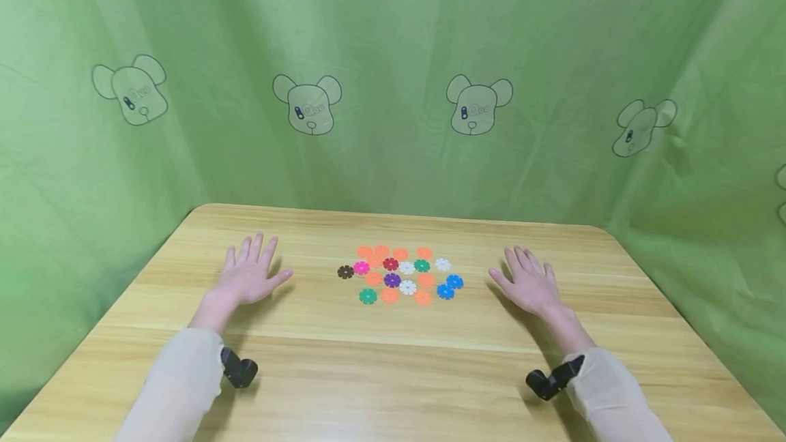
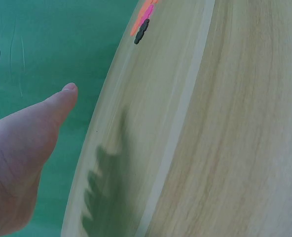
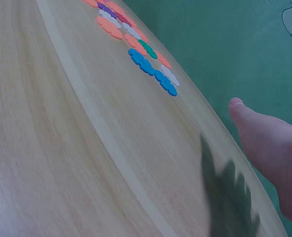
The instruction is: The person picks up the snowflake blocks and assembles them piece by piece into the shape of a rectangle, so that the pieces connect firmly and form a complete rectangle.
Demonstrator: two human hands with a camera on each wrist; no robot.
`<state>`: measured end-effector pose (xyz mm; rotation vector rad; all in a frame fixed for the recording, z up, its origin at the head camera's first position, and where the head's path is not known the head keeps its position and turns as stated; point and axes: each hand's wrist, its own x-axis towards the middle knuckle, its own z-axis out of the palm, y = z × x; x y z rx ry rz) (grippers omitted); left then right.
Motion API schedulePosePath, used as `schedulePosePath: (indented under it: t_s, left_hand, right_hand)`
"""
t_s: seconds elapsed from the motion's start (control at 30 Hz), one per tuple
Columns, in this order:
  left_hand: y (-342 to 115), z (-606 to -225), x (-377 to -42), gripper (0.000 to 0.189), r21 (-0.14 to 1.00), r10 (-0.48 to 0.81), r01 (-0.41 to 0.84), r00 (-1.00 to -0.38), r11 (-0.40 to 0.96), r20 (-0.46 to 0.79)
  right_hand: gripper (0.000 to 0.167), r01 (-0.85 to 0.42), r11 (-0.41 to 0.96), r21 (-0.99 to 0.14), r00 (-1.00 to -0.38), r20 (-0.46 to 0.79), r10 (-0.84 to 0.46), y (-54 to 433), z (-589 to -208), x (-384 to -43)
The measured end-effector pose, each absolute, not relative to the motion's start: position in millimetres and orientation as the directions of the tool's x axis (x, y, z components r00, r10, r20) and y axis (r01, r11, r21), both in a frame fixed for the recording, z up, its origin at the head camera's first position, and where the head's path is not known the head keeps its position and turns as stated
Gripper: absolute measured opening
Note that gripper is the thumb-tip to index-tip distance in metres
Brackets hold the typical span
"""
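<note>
1. Currently, the left hand (image 1: 248, 280) is hovering palm-down above the wood-grain counter (image 1: 368, 387), fingers straight and spread, holding nothing.
2. Likewise, the right hand (image 1: 531, 286) is hovering opposite, fingers extended, thumb standing apart, gripping nothing.
3. Notched plastic discs (image 1: 392, 281) are lying in a loose cluster between both hands; a dark disc (image 1: 346, 272) is sitting nearest the left, two blue discs (image 1: 445, 291) nearest the right.
4. A green curtain (image 1: 393, 169) is hanging behind.
</note>
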<state>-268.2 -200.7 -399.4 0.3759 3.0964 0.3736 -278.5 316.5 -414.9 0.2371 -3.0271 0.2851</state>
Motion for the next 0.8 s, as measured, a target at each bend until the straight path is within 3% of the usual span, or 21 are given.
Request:
schedulePosePath:
  t_s: [0.8]
  left_hand:
    - [-198.0,-397.1,-270.9,0.081,0.238,0.244,0.237,-0.970,0.942,-0.002]
  right_hand:
    - [0.083,-0.159,0.972,-0.173,-0.986,0.071,-0.149,312.6,-410.7,-279.9]
